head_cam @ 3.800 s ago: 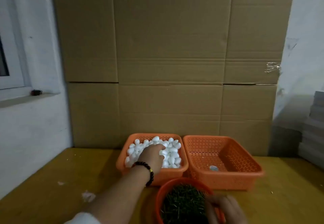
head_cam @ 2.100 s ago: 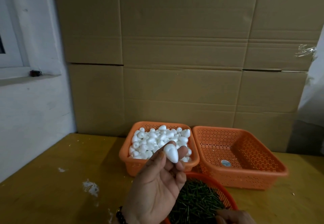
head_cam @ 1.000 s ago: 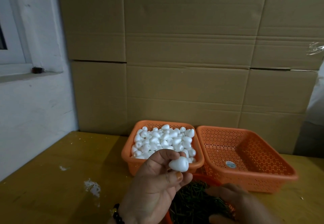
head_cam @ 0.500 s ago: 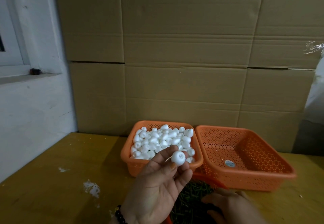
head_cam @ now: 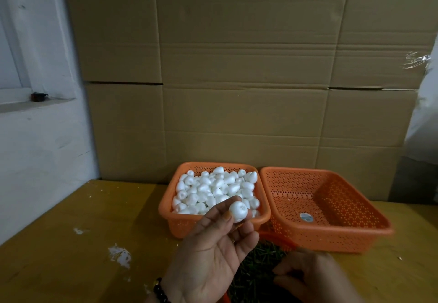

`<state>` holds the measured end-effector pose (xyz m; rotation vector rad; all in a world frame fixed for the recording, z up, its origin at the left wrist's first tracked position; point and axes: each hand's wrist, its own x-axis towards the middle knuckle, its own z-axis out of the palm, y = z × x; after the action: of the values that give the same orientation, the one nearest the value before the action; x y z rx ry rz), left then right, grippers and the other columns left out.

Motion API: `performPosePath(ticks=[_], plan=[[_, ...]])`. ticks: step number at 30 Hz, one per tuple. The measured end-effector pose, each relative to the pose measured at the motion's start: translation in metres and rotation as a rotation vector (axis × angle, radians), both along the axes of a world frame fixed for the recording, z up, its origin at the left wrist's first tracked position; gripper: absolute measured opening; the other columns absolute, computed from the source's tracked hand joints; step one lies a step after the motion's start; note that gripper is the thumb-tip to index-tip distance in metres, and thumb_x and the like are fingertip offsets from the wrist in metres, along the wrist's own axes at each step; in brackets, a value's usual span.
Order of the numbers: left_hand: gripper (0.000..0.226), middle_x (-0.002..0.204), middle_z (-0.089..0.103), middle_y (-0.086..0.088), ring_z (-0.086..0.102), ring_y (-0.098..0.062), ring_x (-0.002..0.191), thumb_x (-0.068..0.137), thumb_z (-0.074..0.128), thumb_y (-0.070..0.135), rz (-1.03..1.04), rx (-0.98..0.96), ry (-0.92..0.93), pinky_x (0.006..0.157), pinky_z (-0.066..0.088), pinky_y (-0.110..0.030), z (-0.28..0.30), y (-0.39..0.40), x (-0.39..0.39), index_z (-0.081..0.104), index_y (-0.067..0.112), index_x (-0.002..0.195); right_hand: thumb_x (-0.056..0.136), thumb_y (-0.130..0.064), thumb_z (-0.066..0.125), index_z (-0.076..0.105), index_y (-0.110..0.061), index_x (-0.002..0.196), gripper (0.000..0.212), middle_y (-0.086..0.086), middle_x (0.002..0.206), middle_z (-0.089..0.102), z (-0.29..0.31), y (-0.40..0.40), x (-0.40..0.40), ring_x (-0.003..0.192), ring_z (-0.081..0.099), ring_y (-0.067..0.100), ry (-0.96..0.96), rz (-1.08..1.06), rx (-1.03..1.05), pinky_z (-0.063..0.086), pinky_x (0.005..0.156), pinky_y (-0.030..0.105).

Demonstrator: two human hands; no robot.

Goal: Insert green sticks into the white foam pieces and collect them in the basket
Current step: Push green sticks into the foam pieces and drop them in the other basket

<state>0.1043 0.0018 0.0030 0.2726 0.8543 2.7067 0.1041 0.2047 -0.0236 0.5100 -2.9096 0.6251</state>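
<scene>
My left hand (head_cam: 213, 253) is raised palm-up and pinches one white foam piece (head_cam: 237, 211) between thumb and fingertips, its flat end facing me. Behind it stands an orange basket (head_cam: 166, 210) heaped with several white foam pieces (head_cam: 213, 189). To the right sits a second orange basket (head_cam: 343, 234), holding nothing but a round sticker. My right hand (head_cam: 310, 276) is low at the bottom edge, fingers curled over the green sticks (head_cam: 258, 262) in a round orange bowl (head_cam: 282, 240); whether it holds a stick is hidden.
Both baskets stand on a yellow wooden table (head_cam: 83, 243) with white foam crumbs (head_cam: 119, 255) on its left side. A wall of cardboard boxes (head_cam: 237, 77) rises right behind the baskets. A white wall with a window ledge (head_cam: 35, 101) is on the left.
My left hand took a foam piece from the full basket, lifted it and turned it in its fingers. My right hand has stayed at the bowl of sticks.
</scene>
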Motion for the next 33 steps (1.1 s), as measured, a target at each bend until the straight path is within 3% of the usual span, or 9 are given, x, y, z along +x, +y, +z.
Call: performPosePath(ticks=[4,7,9,11,14,18,23,33], plan=[[0.023,0.091,0.069,-0.020,0.068,-0.024,0.071,0.075,0.062,0.004,0.013,-0.051,-0.021,0.061,0.058,-0.036,0.000,0.002,0.000,0.075,0.004,0.094,0.062,-0.032,0.086,0.060,-0.047,0.049,0.033,-0.025,0.068,0.066,-0.001,0.003,0.004,0.073,0.061,-0.010,-0.055,-0.156,-0.215,0.048,0.072,0.011],[0.022,0.089,0.068,-0.019,0.068,-0.024,0.070,0.073,0.063,0.005,0.018,-0.084,-0.034,0.061,0.058,-0.035,0.000,0.004,0.000,0.076,0.005,0.092,0.063,-0.028,0.086,0.063,-0.041,0.053,0.028,-0.022,0.066,0.067,-0.003,0.006,0.006,0.064,0.061,-0.007,-0.024,-0.235,-0.344,0.047,0.062,0.011],[0.022,0.088,0.068,-0.019,0.067,-0.024,0.070,0.073,0.063,0.005,0.016,-0.099,-0.040,0.061,0.058,-0.035,0.000,0.005,0.001,0.076,0.005,0.091,0.071,-0.021,0.080,0.065,-0.029,0.063,0.019,-0.009,0.065,0.068,-0.003,0.006,0.006,0.055,0.059,0.001,-0.030,-0.237,-0.490,0.047,0.056,0.017],[0.022,0.087,0.068,-0.020,0.067,-0.024,0.069,0.074,0.062,0.005,0.009,-0.111,-0.041,0.061,0.058,-0.036,-0.001,0.006,0.001,0.076,0.005,0.091,0.081,-0.010,0.070,0.064,-0.016,0.073,0.012,0.006,0.066,0.069,0.001,0.003,0.008,0.056,0.061,0.013,-0.088,-0.201,-0.763,0.050,0.054,0.027],[0.024,0.087,0.067,-0.020,0.067,-0.024,0.069,0.075,0.063,0.006,-0.004,-0.137,-0.044,0.061,0.058,-0.036,-0.003,0.007,0.000,0.075,0.003,0.095,0.079,-0.006,0.061,0.057,0.003,0.081,0.010,0.017,0.071,0.069,0.010,-0.003,0.009,0.054,0.063,0.024,-0.230,-0.174,-1.253,0.049,0.044,0.027],[0.026,0.087,0.067,-0.020,0.067,-0.025,0.069,0.073,0.064,0.004,-0.018,-0.158,-0.054,0.062,0.059,-0.037,-0.005,0.008,0.000,0.074,0.002,0.096,0.072,-0.007,0.059,0.057,0.002,0.083,0.014,0.017,0.070,0.066,0.018,-0.011,0.011,0.048,0.061,0.018,-0.434,-0.144,-1.670,0.045,0.035,0.022],[0.021,0.087,0.067,-0.020,0.067,-0.024,0.069,0.076,0.062,0.000,-0.039,-0.184,-0.060,0.062,0.058,-0.036,-0.006,0.010,0.001,0.075,0.003,0.093,0.070,-0.004,0.061,0.066,-0.005,0.077,0.009,0.012,0.070,0.067,0.019,-0.017,0.014,0.046,0.062,0.013,-0.589,-0.153,-1.790,0.044,0.033,0.017],[0.025,0.093,0.066,-0.022,0.067,-0.025,0.072,0.075,0.059,-0.006,-0.095,-0.171,-0.042,0.064,0.059,-0.037,-0.005,0.011,0.003,0.075,0.001,0.093,0.065,-0.013,0.066,0.061,-0.007,0.076,0.014,0.008,0.052,0.056,0.023,-0.027,0.021,0.032,0.048,0.009,-0.469,-0.217,-1.694,0.033,0.028,0.013]])
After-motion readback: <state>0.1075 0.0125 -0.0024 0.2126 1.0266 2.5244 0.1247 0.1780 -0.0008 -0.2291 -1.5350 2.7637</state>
